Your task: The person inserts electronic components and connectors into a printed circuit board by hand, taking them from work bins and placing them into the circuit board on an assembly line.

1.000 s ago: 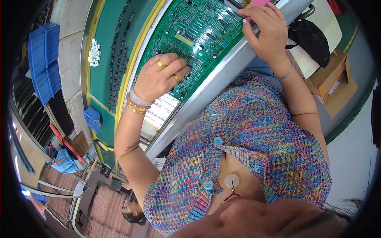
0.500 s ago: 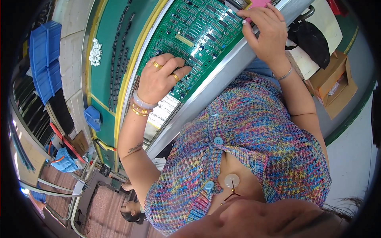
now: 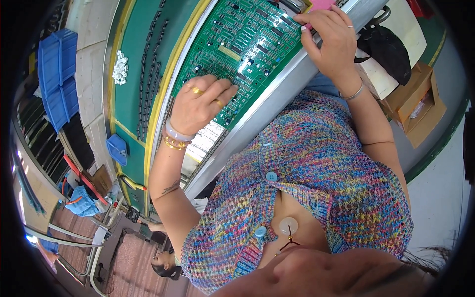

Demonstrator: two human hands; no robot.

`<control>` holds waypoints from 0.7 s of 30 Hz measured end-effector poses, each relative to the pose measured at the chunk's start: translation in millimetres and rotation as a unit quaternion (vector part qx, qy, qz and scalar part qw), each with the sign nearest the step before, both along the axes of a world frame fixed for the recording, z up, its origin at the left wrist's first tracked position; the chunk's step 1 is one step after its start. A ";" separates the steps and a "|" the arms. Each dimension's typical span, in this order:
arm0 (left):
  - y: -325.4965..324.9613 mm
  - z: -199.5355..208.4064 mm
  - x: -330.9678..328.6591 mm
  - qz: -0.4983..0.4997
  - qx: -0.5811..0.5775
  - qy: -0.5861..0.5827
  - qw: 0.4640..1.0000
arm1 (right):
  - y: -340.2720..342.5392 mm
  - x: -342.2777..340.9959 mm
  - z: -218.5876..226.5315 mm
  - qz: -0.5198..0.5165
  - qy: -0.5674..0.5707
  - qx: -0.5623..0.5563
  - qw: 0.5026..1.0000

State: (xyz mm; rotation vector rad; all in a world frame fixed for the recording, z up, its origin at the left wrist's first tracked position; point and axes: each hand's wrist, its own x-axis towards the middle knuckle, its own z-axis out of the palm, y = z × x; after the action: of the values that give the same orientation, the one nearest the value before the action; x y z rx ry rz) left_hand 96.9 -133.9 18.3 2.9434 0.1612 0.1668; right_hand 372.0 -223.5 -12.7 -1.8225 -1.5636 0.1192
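Observation:
A green circuit board [image 3: 252,74], filled with chips, capacitors and other small parts, lies along a metal rail [image 3: 277,89]. My left hand [image 3: 200,101] rests over its lower left part, fingers bent and closed together with the tips down among the components. Whatever those tips hold, if anything, is hidden beneath the hand. At the board's far right corner is my right hand [image 3: 329,42], thumb and forefinger pinched near the edge. A small pink bit shows between them, too little to name.
Left of the board, a green bench strip [image 3: 131,99] carries rows of black chips [image 3: 147,89] and a pile of white connectors [image 3: 120,68]. A small blue tray [image 3: 117,149] sits below them. Blue bins [image 3: 58,76] stand far left, and a cardboard box [image 3: 420,104] is at right.
My left fingers have drawn slightly closer together over the same part of the board. My right hand keeps its pinch at the corner, nearly unmoved.

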 end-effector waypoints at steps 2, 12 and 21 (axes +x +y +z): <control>-2.2 0.9 -11.9 0.014 0.023 0.005 1.000 | -0.3 0.5 -0.9 0.000 0.004 -0.004 1.000; -7.8 9.4 -13.7 0.096 0.039 -0.012 0.995 | -2.8 7.9 -30.2 0.030 -0.049 0.046 0.997; 66.2 7.3 -14.9 0.446 0.152 -0.024 0.881 | -2.1 9.3 -35.0 0.030 -0.041 0.047 0.998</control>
State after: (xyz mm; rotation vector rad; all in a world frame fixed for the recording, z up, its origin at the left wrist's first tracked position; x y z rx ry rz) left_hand 82.0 -67.7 25.6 2.8841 1.6039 0.4127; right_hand 381.3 -225.6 -47.7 -1.7268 -1.6523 -0.0013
